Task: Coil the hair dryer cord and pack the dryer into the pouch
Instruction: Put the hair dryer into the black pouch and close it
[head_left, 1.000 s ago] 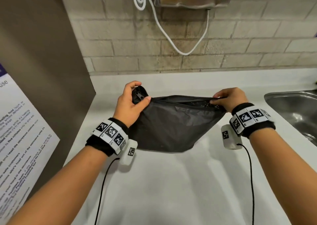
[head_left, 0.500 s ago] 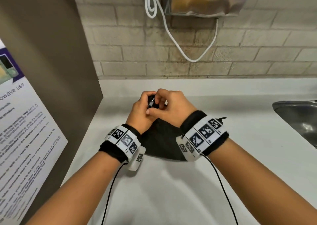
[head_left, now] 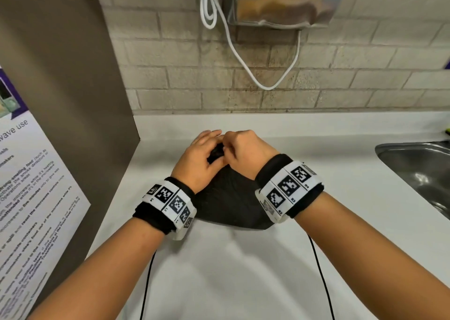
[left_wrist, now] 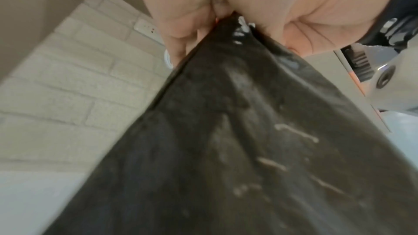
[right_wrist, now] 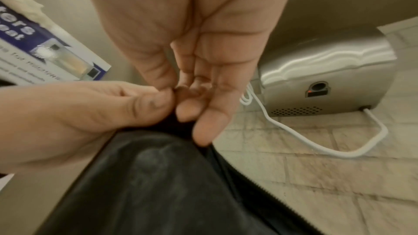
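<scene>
A black fabric pouch (head_left: 231,205) lies on the white counter (head_left: 341,197), mostly covered by my wrists. My left hand (head_left: 204,158) grips its upper left corner, with the fabric bunched between thumb and fingers (left_wrist: 181,29). My right hand (head_left: 243,149) meets it at the same corner and pinches a small dark piece of the pouch's top edge there. In the right wrist view the right thumb and forefinger (right_wrist: 178,90) close together just above the pouch (right_wrist: 158,185), touching the left hand (right_wrist: 90,113). No hair dryer or dryer cord shows.
A steel sink (head_left: 414,171) is set into the counter at the right. A steel wall unit (head_left: 280,2) with a looping white cable (head_left: 246,61) hangs on the brick wall. A brown panel with a poster (head_left: 36,197) stands at the left.
My right hand slid from the pouch's right end along the top edge to the left corner, joining the left hand. The pouch's mouth, held open before, no longer shows.
</scene>
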Demonstrator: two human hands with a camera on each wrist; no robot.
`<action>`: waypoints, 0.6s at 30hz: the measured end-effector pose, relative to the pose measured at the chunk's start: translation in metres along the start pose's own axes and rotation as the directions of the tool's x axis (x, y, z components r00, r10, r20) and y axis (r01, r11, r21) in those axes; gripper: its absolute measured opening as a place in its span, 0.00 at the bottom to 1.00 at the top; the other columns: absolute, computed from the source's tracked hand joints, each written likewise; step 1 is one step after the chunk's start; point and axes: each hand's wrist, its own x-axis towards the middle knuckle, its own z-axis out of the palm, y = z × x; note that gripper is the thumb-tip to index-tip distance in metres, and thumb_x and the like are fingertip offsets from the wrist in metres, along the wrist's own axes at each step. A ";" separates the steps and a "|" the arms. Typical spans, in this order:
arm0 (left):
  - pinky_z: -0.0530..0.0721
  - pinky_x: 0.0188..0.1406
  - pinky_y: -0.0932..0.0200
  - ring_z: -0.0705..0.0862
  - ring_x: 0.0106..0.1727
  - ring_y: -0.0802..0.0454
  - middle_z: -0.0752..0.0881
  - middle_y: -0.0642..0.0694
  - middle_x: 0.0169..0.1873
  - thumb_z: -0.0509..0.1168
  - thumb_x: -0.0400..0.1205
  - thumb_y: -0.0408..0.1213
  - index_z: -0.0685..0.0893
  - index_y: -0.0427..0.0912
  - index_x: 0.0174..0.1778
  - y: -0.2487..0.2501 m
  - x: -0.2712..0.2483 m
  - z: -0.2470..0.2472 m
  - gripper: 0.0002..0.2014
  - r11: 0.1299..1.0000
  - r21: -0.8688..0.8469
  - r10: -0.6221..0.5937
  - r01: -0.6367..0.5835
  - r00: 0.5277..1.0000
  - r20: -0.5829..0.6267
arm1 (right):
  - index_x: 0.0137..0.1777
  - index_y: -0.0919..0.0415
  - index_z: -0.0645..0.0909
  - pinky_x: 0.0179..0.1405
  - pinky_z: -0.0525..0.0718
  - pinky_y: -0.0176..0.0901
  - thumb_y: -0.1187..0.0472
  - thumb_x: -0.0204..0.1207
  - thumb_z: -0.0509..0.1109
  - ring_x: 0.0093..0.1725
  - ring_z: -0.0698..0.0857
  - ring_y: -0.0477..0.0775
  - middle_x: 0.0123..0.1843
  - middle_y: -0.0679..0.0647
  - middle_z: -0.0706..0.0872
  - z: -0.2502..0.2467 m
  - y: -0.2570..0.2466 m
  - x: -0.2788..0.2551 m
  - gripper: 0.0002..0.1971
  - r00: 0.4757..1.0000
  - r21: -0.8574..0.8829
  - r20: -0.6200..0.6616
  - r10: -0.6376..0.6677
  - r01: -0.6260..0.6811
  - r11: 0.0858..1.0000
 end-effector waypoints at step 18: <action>0.62 0.68 0.82 0.70 0.69 0.57 0.82 0.36 0.64 0.46 0.81 0.60 0.79 0.32 0.66 -0.013 -0.006 -0.006 0.36 0.985 0.033 0.173 -0.171 0.983 -0.054 | 0.37 0.59 0.73 0.35 0.74 0.32 0.62 0.81 0.55 0.33 0.76 0.50 0.31 0.51 0.77 0.007 0.001 0.007 0.12 0.998 0.270 -0.065 0.004 0.014 0.963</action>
